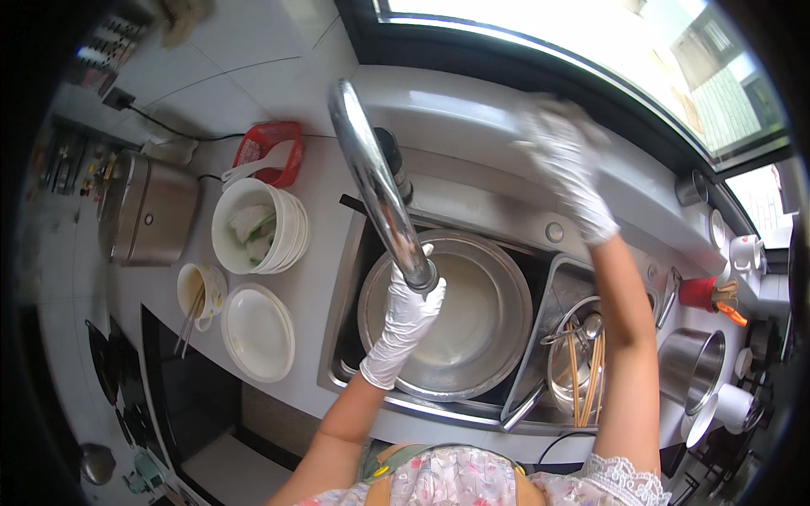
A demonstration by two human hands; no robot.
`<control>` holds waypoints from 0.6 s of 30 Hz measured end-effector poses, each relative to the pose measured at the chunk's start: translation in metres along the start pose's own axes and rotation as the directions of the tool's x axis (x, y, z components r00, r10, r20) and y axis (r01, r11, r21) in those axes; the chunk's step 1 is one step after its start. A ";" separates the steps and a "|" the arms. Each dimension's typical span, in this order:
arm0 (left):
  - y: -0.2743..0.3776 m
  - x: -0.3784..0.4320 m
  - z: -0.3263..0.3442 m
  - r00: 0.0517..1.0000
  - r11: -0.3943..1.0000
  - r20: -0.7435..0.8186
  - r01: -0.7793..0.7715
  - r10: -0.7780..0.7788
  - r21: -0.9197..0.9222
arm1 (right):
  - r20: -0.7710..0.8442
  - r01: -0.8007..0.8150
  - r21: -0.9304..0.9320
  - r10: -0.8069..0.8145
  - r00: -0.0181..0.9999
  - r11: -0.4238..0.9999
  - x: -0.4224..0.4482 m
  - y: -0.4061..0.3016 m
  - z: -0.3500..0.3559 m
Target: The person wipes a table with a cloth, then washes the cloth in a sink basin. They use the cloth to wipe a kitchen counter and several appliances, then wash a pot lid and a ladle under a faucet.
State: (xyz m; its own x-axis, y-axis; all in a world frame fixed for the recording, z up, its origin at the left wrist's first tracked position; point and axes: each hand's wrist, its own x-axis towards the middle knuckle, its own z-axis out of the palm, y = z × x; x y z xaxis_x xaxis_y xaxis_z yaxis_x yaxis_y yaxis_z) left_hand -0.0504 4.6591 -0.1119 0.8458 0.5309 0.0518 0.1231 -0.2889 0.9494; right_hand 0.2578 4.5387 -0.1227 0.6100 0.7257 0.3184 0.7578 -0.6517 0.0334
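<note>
My left hand [408, 316], in a white disposable glove, is at the outlet of a chrome faucet spout [373, 183], its fingers showing on both sides of the metal. Below it, a wide stainless steel basin [512, 354] holding cloudy liquid sits in the dark sink. My right hand [560, 152], gloved in white too, reaches to the pale window ledge [443, 107]. Motion blurs its fingers; a greyish-beige cloth [585, 123] appears to be under them. To the right, a smaller sink compartment [557, 265] contains a metal pot [560, 373] with chopsticks and a ladle.
On the left counter are stacked white bowls [291, 231] with green scraps inside, a red basket [269, 142], a patterned mug [212, 284] and white plates [258, 332]. A dark bottle [393, 161] stands behind the spout. At right are a steel pot [686, 367] and red holder [696, 293].
</note>
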 end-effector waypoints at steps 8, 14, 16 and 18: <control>0.010 -0.014 0.027 0.989 0.970 0.149 -0.055 0.020 0.237 | -0.090 0.284 0.148 -0.273 0.958 0.947 0.128 -0.168 0.027; 0.007 -0.012 0.024 0.978 0.969 0.208 -0.079 0.029 0.233 | -0.050 -0.048 0.247 0.062 0.997 0.968 0.000 -0.001 0.006; 0.003 -0.016 0.023 0.967 0.970 0.253 -0.075 0.015 0.230 | -0.024 -0.116 0.021 0.116 0.993 0.993 -0.048 0.066 -0.040; -0.006 -0.017 0.014 0.965 0.965 0.261 -0.073 0.004 0.253 | 0.090 -0.317 0.145 0.306 0.948 0.937 -0.067 0.103 -0.056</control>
State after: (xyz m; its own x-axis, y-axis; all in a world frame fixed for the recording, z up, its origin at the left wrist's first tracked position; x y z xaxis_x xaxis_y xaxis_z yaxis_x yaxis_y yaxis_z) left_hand -0.0586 4.6403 -0.1232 0.9526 0.3031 -0.0270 0.1887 -0.5190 0.8337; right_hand 0.2826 4.4108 -0.0875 0.8310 0.5082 0.2263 0.5509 -0.8085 -0.2069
